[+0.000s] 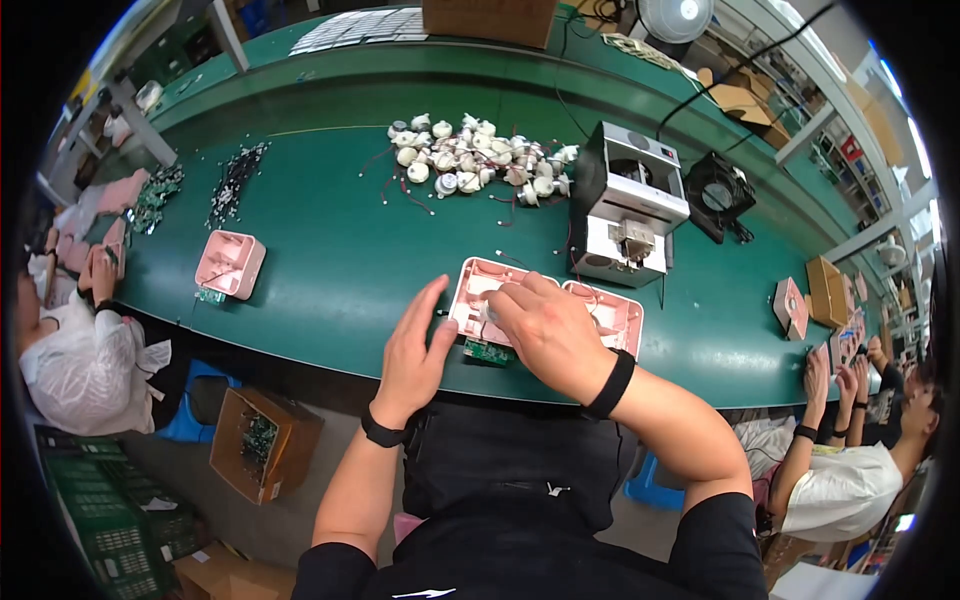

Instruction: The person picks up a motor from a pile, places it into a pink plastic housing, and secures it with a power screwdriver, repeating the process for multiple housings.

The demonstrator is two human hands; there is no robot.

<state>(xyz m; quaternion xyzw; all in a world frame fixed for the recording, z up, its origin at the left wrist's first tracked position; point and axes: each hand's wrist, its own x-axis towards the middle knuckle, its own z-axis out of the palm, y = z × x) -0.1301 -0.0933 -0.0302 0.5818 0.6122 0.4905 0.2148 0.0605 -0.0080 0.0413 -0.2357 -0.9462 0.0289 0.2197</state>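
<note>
Centre frame: pink case [462, 290] | our left hand [413, 345] stood open, empty, beside it | our right hand [548, 330] curled inside; we couldn't tell its hold | we judged it interior fitting, next needing gentle pressure

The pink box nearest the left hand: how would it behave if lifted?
The pink box has thin, plastic-looking walls, so it's probably stiff. Its squarish shape makes rolling unlikely. The green circuit board outside its near edge might swing or snag.
</note>
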